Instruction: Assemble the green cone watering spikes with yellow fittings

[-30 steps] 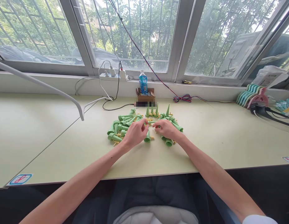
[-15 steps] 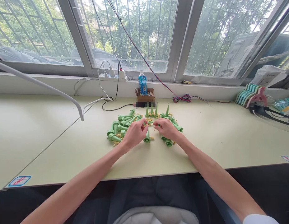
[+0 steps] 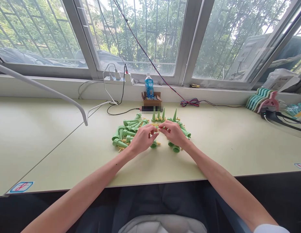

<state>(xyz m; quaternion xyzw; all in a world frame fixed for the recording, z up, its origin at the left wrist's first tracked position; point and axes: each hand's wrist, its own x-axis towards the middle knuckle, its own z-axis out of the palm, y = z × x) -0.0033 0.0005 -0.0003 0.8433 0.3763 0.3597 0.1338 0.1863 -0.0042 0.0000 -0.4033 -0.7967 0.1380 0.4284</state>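
Observation:
My left hand (image 3: 144, 138) and my right hand (image 3: 174, 132) meet fingertip to fingertip over the middle of a pile of green plastic cones. Both are closed in a pinch. Whatever lies between the fingertips is too small and covered to make out. Just under my left fingers, a green threaded cone (image 3: 153, 145) lies with its round opening toward me and a yellow piece beside it. More green cones (image 3: 118, 142) are heaped to the left. Another open-ended cone (image 3: 176, 149) lies below my right hand. Several cones stand point up behind, including one green cone (image 3: 174, 115).
Behind the pile, a cardboard box (image 3: 152, 102) holds a blue bottle (image 3: 149, 86). Cables run to a power strip (image 3: 118, 81) on the sill. A coiled cable (image 3: 190, 102) lies back right, with hangers (image 3: 262, 100) farther right. A white curved arm (image 3: 55, 91) reaches in from the left.
My two hands have come together, my left moving right, so their fingertips now meet. The cones on the table look unmoved; the view has shifted slightly.

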